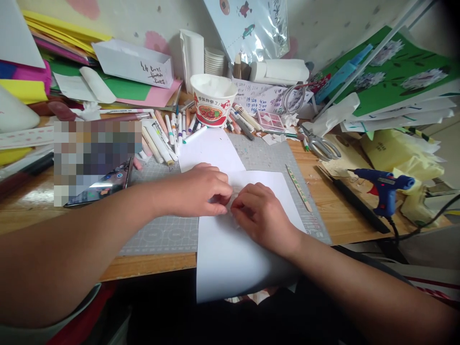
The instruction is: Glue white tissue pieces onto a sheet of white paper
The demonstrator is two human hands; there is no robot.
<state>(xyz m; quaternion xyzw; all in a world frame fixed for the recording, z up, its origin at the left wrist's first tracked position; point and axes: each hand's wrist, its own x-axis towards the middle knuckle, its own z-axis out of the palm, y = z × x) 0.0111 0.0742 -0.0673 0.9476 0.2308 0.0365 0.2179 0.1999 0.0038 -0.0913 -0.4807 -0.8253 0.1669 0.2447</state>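
Far left: stacked coloured paper [21,72] against the wall; a white paper box [132,62] with handwriting rests on pink and green sheets; a pixelated patch hides what lies below it.
Phone: a phone [102,184] lies flat, screen up, at the left edge of the grey cutting mat [161,235].
Markers: a loose row of markers [168,136] lies on the mat's far left corner, just before a printed paper bowl [213,99].
Left hand: the left hand [199,189] rests on the white sheet [230,258], fingers curled and closed narrowly, tips pinching at a small spot on the paper; what lies between the tips is too small to tell.
White sheet: lies on the mat in front of the person, its near edge hanging over the table [151,266] edge; a second white sheet [208,151] lies just beyond, partly under the hands.
Right hand: the right hand [260,215] lies knuckles up on the same sheet, fingertips meeting those of the left hand; it too is nearly closed in a pinch.
Step in hand: judged as fine two-handed fingering of a small detail near the sheet's upper middle; any further move calls for both sets of fingertips to stay close and the sheet flat.
Right of the sheet: a thin wooden stick [299,188] lies on the mat; scissors [321,143] lie farther back.
Far right: a blue glue gun [384,187] stands on the table, cord trailing off the edge; green card [398,72] leans behind.
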